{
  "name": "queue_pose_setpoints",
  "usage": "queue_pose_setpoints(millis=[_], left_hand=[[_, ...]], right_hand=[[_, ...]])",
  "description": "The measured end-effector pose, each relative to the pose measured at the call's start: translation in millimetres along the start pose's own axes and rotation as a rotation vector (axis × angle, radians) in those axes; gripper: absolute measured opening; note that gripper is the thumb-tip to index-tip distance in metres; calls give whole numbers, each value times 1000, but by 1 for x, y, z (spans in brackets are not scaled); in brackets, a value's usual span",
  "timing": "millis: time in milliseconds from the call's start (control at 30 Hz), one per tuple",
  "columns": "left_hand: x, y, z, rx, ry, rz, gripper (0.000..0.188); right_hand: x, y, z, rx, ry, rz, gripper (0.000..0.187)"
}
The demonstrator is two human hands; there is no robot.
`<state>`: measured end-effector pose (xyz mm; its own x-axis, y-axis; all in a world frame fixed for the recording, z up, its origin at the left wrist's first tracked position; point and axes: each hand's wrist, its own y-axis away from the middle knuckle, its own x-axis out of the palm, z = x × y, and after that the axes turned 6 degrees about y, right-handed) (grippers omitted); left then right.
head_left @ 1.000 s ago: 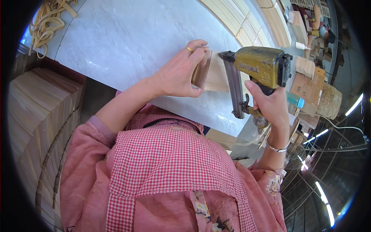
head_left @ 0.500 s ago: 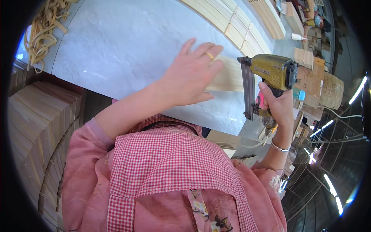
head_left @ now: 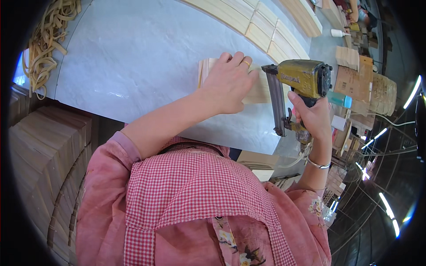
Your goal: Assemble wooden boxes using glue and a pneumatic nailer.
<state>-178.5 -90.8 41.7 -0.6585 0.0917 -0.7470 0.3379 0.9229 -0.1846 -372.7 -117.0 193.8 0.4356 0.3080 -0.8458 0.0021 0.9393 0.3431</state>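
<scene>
My left hand (head_left: 230,84) lies across a pale wooden piece (head_left: 257,91) on the grey table, its fingers curled over the far side. Thin wooden edges show at the piece's left end; how many layers it has cannot be made out under the hand. In my right hand (head_left: 315,117) is a yellow-and-black pneumatic nail gun (head_left: 299,77), gripped by its handle with the thumb along the side. The gun's nose and long dark magazine (head_left: 277,104) stand at the right end of the wood. Whether the nose touches it I cannot tell.
Rows of light wooden pieces (head_left: 262,29) line the table's far side. A heap of tan bands (head_left: 46,48) lies at the far left, above stacked boards (head_left: 49,142) below the table edge. A white bottle (head_left: 338,33) and cardboard (head_left: 355,80) are to the right.
My left hand has gone from spread and hovering to gripping the wood, whose left end now shows. The nail gun has shifted slightly left with my right hand.
</scene>
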Motion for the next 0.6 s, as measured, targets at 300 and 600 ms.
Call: queue_pose_setpoints(millis=[300,600], left_hand=[[0,1,2,4,15,18,46],[1,2,2,15,15,-19,47]], right_hand=[[2,-6,-3,-36,-58,30,34],[2,-7,-5,66,-78,40,26]])
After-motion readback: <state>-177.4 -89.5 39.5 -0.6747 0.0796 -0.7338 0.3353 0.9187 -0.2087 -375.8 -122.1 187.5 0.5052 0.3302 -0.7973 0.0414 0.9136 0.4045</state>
